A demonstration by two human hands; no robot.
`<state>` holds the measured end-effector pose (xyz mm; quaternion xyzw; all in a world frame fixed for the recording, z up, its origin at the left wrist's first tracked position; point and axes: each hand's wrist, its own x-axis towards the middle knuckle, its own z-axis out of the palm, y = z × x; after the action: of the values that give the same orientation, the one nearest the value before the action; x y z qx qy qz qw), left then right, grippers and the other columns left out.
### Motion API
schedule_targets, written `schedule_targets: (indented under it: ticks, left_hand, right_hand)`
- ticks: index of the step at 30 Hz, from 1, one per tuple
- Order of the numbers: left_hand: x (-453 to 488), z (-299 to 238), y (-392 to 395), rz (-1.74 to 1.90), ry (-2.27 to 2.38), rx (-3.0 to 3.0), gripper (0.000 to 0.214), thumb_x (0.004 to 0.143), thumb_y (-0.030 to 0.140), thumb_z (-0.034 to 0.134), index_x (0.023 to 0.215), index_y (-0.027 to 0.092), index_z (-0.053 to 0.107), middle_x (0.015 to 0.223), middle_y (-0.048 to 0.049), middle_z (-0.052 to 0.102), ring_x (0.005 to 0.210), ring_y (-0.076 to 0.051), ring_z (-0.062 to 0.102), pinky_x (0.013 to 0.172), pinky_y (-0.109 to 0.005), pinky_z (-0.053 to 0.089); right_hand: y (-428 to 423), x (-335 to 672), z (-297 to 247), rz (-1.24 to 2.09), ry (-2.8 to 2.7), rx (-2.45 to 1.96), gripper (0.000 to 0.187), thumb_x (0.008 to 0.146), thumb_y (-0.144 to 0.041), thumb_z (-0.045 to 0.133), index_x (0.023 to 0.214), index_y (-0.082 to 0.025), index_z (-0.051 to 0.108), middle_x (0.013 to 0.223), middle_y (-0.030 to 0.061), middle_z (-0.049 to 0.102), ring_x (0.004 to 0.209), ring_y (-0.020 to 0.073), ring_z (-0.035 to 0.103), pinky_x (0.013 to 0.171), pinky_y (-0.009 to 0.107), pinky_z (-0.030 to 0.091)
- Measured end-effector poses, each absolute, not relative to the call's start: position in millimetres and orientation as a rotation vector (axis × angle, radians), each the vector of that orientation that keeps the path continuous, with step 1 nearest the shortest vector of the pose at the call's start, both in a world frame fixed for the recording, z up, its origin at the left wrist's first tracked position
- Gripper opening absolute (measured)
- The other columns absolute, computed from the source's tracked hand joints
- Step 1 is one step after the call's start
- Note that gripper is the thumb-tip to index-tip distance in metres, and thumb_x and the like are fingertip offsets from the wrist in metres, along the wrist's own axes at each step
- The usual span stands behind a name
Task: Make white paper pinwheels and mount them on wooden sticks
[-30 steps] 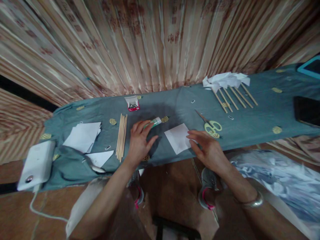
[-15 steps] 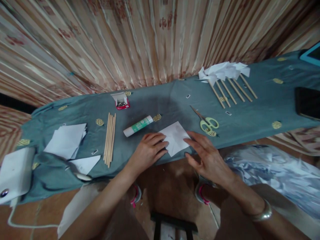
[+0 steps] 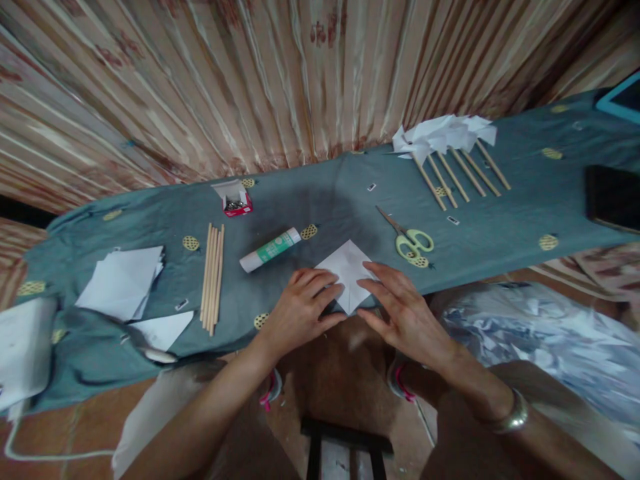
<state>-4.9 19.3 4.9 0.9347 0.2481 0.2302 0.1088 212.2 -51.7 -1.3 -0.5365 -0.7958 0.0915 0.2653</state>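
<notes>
- The white paper square [image 3: 347, 267] lies at centre frame, near the front edge of the grey-blue cloth [image 3: 320, 200].
- The left hand [image 3: 300, 310] lies flat with fingers extended, tips on the paper's left corner, gripping nothing.
- The right hand [image 3: 403, 313] is likewise spread flat, fingertips touching the paper's right edge.
- A glue stick [image 3: 270, 249] lies just left of the paper, scissors [image 3: 413, 241] to its right.

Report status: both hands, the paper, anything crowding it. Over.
Hands open, left hand and right hand fingertips on white paper square. Square at near edge of blue cloth. Nearby glue stick and scissors lie apart.
</notes>
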Motion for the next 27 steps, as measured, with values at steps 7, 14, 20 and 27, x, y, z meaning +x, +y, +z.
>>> schedule_targets:
  ticks: [7,14,20,27]
  left_hand:
    - [-3,3,15,0.637,0.721,2.73,0.027,0.086,0.031,0.063,0.109,0.015,0.062,0.113,-0.012,0.066,0.109,-0.026,0.059,0.09,-0.043,0.049]
    - [-2,4,14,0.673,0.737,2.702,0.024,0.088,0.031,0.062,0.106,0.015,0.063,0.11,-0.0109,0.067,0.106,-0.025,0.06,0.089,-0.042,0.051]
    - [1,3,11,0.659,0.71,2.686,0.03,0.089,0.027,0.059,0.116,0.013,0.059,0.112,-0.0116,0.067,0.109,-0.024,0.059,0.091,-0.043,0.051]
    - [2,4,11,0.619,0.703,2.667,0.025,0.088,0.022,0.06,0.111,0.013,0.061,0.111,-0.0109,0.067,0.109,-0.024,0.058,0.091,-0.042,0.051]
  right_hand:
    - [-53,206,0,0.294,-2.103,-1.443,0.018,0.088,-0.024,0.059,0.104,-0.017,0.062,0.136,0.0155,0.054,0.125,0.0298,0.05,0.102,0.051,0.045]
    - [-50,207,2,0.429,-1.964,-1.466,0.016,0.091,-0.024,0.054,0.093,-0.018,0.069,0.131,0.0137,0.058,0.12,0.0273,0.055,0.1,0.047,0.047]
    - [-44,205,6,0.513,-1.874,-1.536,0.019,0.092,-0.025,0.051,0.09,-0.019,0.069,0.131,0.0133,0.059,0.119,0.0275,0.056,0.098,0.049,0.048]
    - [-38,204,3,0.535,-1.785,-1.566,0.015,0.09,-0.027,0.056,0.089,-0.021,0.069,0.124,0.0105,0.062,0.116,0.0269,0.058,0.097,0.048,0.048]
